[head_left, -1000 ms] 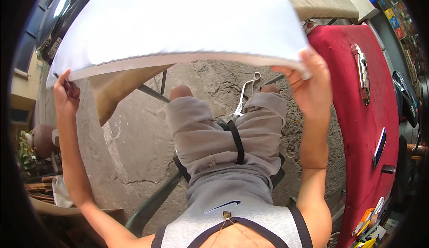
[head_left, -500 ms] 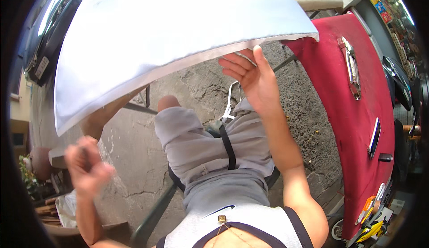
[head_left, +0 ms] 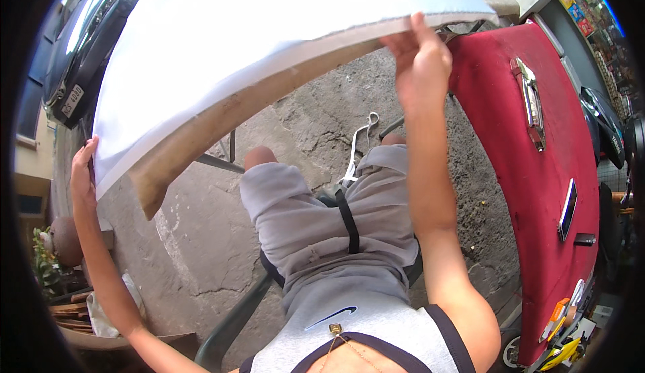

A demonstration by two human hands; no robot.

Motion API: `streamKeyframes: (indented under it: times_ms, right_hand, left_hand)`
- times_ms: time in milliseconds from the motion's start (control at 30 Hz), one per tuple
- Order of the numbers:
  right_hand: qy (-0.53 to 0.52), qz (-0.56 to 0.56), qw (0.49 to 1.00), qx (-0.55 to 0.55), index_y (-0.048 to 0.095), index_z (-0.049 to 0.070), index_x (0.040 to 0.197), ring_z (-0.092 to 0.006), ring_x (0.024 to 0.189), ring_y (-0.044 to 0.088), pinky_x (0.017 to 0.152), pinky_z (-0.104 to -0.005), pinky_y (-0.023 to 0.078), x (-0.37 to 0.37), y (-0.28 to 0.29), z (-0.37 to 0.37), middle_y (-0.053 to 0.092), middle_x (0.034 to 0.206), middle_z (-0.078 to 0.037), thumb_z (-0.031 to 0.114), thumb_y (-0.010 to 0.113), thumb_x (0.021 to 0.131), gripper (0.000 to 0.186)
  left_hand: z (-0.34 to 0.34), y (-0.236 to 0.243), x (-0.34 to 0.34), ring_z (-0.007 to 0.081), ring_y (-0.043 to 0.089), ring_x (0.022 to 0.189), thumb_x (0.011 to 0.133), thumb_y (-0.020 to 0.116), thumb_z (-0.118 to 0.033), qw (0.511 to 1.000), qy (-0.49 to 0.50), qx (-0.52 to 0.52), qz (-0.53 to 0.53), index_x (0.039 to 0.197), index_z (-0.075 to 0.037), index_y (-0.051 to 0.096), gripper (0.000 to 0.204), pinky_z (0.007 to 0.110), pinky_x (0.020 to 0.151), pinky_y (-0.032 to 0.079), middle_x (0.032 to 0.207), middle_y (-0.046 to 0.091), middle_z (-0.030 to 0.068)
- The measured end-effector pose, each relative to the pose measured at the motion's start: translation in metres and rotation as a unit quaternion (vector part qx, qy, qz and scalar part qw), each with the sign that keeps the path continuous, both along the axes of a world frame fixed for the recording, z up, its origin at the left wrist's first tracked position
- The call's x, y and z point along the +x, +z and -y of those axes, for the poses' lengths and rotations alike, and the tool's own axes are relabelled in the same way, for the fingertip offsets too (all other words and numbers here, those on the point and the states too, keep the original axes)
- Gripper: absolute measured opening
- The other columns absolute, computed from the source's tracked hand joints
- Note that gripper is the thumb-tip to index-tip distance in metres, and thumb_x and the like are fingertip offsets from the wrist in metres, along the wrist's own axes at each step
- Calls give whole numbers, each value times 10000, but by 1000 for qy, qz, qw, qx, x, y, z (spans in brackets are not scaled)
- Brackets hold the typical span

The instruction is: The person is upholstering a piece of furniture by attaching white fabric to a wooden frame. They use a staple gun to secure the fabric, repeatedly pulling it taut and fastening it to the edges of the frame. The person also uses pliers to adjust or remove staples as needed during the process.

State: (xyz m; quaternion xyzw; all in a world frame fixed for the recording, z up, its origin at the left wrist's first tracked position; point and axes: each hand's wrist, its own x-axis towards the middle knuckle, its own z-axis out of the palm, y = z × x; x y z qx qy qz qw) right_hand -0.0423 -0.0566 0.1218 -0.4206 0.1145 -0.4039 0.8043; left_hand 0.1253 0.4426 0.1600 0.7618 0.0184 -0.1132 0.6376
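Observation:
A large white sheet (head_left: 255,30), smooth with a stitched-looking near edge, lies over a brown table board (head_left: 201,131) in front of me. At the sheet's left side my left hand (head_left: 83,175) is closed at its edge, the fingertips against the rim. Toward the right end of the near edge, my right hand (head_left: 424,64) pinches the sheet, thumb on top and fingers beneath, partly blurred. The board's near edge and left corner show below the sheet.
On the right, a red-covered table (head_left: 490,104) bears a silver multi-tool-like object (head_left: 529,104), a phone (head_left: 568,210), a small black object (head_left: 584,239) and a yellow-handled tool (head_left: 561,356). A white strap (head_left: 354,151) hangs by my knees. A dark car (head_left: 87,44) stands far left.
My left hand has moved up and forward from beside the board to the sheet's left edge. My right hand moved forward and right, and the sheet's near edge shifted away, baring more board.

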Motion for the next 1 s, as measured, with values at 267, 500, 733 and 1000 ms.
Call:
streamKeyframes:
  times_ms: [267,500,733,1000]
  right_hand:
    - [265,-85,960,-32,617,-26,833,-233,686,668,630,-315,552,-11,-36,-58,660,767,-167,199,537,899,248]
    - [156,-78,983,-50,618,-32,846,-179,583,616,575,-273,483,-19,-40,-55,647,724,-128,201,540,898,251]
    - [125,-143,978,-83,623,-10,837,-136,608,597,582,-250,472,-29,-44,-66,637,728,-87,185,572,880,206]
    - [207,60,903,-371,595,5,889,-203,778,603,667,-296,487,-84,-22,-119,611,888,-112,118,706,755,208]
  left_hand:
    - [18,-22,-27,91,581,647,833,616,-142,999,9,-28,-22,866,-15,590,134,224,598,482,784,623,42]
    - [35,-24,-53,57,523,545,834,628,-166,996,-51,71,22,804,-21,593,152,203,486,419,696,594,8]
    - [37,-9,-73,25,426,615,884,583,-220,916,7,325,234,842,0,587,225,190,534,345,692,511,-34]
    - [174,51,-192,96,352,608,907,510,-200,821,-157,346,427,735,-22,472,250,241,519,267,667,373,20]
